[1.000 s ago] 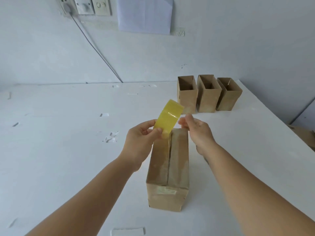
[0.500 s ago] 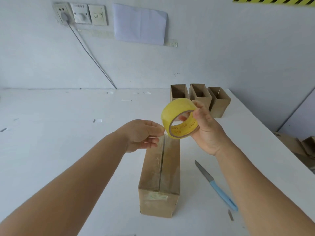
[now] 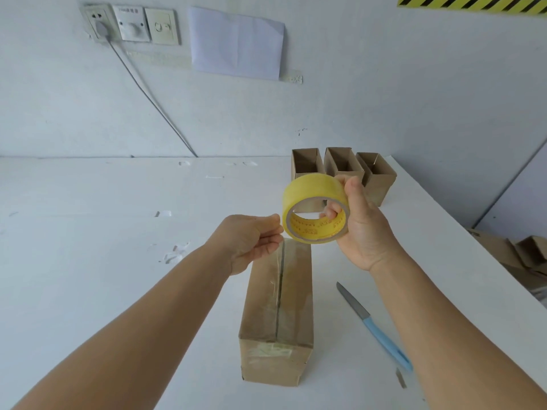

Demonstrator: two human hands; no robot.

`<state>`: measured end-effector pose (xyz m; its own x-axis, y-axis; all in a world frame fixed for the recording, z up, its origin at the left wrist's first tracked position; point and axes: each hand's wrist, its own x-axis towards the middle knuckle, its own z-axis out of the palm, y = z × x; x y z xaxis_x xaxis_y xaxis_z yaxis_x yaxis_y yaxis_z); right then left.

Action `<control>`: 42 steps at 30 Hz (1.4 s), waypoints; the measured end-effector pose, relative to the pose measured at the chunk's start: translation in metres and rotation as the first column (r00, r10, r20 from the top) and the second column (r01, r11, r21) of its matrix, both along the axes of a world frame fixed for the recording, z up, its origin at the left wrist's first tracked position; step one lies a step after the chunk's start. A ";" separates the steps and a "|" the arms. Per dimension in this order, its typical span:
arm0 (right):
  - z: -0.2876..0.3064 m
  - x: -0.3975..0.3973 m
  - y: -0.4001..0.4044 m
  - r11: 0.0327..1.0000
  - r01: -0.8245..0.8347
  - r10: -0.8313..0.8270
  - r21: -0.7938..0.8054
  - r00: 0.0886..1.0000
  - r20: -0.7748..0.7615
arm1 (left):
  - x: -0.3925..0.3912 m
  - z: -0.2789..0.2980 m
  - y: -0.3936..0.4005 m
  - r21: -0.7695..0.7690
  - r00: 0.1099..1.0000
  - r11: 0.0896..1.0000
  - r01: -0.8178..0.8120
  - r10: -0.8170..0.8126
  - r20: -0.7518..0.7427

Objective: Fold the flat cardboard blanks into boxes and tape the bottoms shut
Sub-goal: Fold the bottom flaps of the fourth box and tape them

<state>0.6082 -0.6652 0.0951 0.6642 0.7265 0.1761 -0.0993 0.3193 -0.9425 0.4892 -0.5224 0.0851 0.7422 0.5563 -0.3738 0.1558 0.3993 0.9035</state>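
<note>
A brown cardboard box (image 3: 278,309) stands bottom-up on the white table (image 3: 103,232), its two flaps meeting in a dark centre seam with a clear tape strip along it. Above its far end my right hand (image 3: 359,229) grips a yellow tape roll (image 3: 313,211), with fingers through the core. My left hand (image 3: 251,239) pinches the loose clear tape end right beside the roll, just over the box's far edge.
Three open finished boxes (image 3: 343,167) stand in a row at the table's back right. A blue-handled knife (image 3: 376,327) lies right of the box, with a small blade piece (image 3: 401,377) near it. Flat cardboard (image 3: 515,255) lies beyond the right table edge.
The tape roll passed from my left hand to my right hand, which now holds it raised. My left hand took the tape end. The view tilted up, showing the knife.
</note>
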 end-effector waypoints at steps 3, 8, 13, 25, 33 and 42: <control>0.002 0.004 0.000 0.984 0.159 -0.157 -0.082 0.987 0.030 | 0.002 -0.001 0.008 0.249 0.999 0.969 -0.005 0.014 -0.034; 0.002 0.021 -0.009 0.877 0.390 -0.300 -0.282 0.901 0.314 | -0.001 -0.001 0.029 0.465 0.990 0.885 0.038 0.031 -0.139; -0.010 0.031 -0.018 0.689 0.554 -0.136 -0.466 0.731 0.668 | -0.003 -0.010 0.047 0.562 0.968 0.822 0.086 0.066 -0.244; -0.047 0.037 -0.018 0.541 0.595 0.021 -0.594 0.697 0.717 | -0.004 -0.039 0.057 0.513 0.954 0.849 0.126 0.039 -0.298; -0.056 0.036 -0.017 0.545 0.571 0.006 -0.614 0.729 0.684 | 0.001 -0.044 0.061 0.508 0.951 0.852 0.129 0.038 -0.306; -0.074 0.029 -0.015 0.564 0.497 -0.012 -0.659 0.803 0.596 | -0.001 -0.071 0.055 0.467 0.946 0.872 0.146 0.015 -0.324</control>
